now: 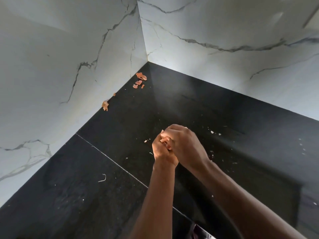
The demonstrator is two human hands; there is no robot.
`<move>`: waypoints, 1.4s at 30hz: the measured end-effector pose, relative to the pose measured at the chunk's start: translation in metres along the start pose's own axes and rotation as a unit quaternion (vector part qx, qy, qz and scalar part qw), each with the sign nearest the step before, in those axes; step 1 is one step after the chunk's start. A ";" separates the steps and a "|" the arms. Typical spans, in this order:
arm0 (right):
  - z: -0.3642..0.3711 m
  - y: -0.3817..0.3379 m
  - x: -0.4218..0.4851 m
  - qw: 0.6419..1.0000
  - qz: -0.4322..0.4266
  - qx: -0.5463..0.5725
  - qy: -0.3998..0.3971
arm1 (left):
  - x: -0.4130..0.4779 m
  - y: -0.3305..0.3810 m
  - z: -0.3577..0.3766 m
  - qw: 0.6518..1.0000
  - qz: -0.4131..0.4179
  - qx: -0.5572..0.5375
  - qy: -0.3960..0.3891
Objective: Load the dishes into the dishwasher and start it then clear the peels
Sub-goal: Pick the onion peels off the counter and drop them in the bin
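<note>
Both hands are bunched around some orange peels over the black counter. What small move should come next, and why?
Probably free the right hand, leaving the gathered peels in the left hand, and reach for the loose peels in the countertop corner by the marble wall: they lie there uncollected.

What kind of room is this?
Most likely a kitchen. There's a black stone countertop meeting marble-look walls in a corner, orange peels lying by the wall, and the left hand and right hand gripping more peel scraps.
</note>
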State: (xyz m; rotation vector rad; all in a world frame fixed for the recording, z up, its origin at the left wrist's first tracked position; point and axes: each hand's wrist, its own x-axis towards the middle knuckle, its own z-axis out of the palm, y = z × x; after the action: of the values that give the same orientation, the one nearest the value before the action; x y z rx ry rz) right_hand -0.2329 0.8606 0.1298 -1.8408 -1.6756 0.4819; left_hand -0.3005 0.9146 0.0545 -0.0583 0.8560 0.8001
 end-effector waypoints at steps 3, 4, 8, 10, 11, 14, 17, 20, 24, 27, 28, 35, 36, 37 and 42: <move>0.001 -0.012 -0.024 0.999 0.025 0.010 -0.037 | -0.014 -0.007 -0.003 0.998 -0.036 -0.046 -0.036; 0.001 -0.016 -0.032 0.998 0.034 0.027 -0.046 | -0.018 -0.009 -0.005 0.996 -0.041 -0.063 -0.040; -0.005 -0.020 -0.052 0.999 0.030 0.025 0.038 | -0.031 -0.015 -0.016 0.996 -0.026 -0.066 -0.044; -0.003 -0.021 -0.061 0.983 0.086 0.089 0.135 | -0.039 -0.018 -0.022 0.997 -0.007 -0.057 -0.047; -0.001 -0.021 -0.062 0.965 0.136 0.150 0.169 | -0.041 -0.019 -0.024 0.997 0.002 -0.058 -0.049; 0.010 -0.023 -0.080 0.873 0.272 0.357 0.191 | -0.060 -0.030 -0.035 0.996 0.003 -0.065 -0.056; 0.021 -0.024 -0.107 0.743 0.321 0.552 0.203 | -0.086 -0.050 -0.045 0.993 -0.014 -0.083 -0.077; 0.026 -0.028 -0.143 0.705 0.334 0.588 0.214 | -0.118 -0.080 -0.054 0.997 0.016 -0.070 -0.042; 0.026 -0.024 -0.211 0.735 0.342 0.551 0.200 | -0.162 -0.127 -0.084 0.997 0.042 -0.058 -0.002; 0.022 -0.014 -0.260 0.741 0.368 0.533 0.178 | -0.189 -0.164 -0.105 0.997 0.051 -0.045 0.028; 0.024 -0.010 -0.274 0.733 0.381 0.537 0.173 | -0.195 -0.174 -0.113 0.997 0.048 -0.044 0.032; 0.050 0.022 -0.369 0.650 0.487 0.569 0.128 | -0.220 -0.250 -0.194 0.992 0.031 0.020 0.123; 0.059 0.029 -0.381 0.637 0.498 0.575 0.121 | -0.216 -0.259 -0.207 0.987 0.034 0.030 0.154; 0.066 0.032 -0.387 0.622 0.507 0.585 0.118 | -0.213 -0.265 -0.219 0.981 0.037 0.037 0.185; 0.121 0.073 -0.401 0.580 0.557 0.584 0.113 | -0.173 -0.290 -0.263 0.964 0.038 0.072 0.253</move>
State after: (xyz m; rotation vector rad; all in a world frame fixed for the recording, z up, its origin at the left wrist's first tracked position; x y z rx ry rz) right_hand -0.3087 0.4868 -0.0588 -1.4203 0.3778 1.3289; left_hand -0.3507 0.5107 -0.0778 -0.1035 1.4063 0.8050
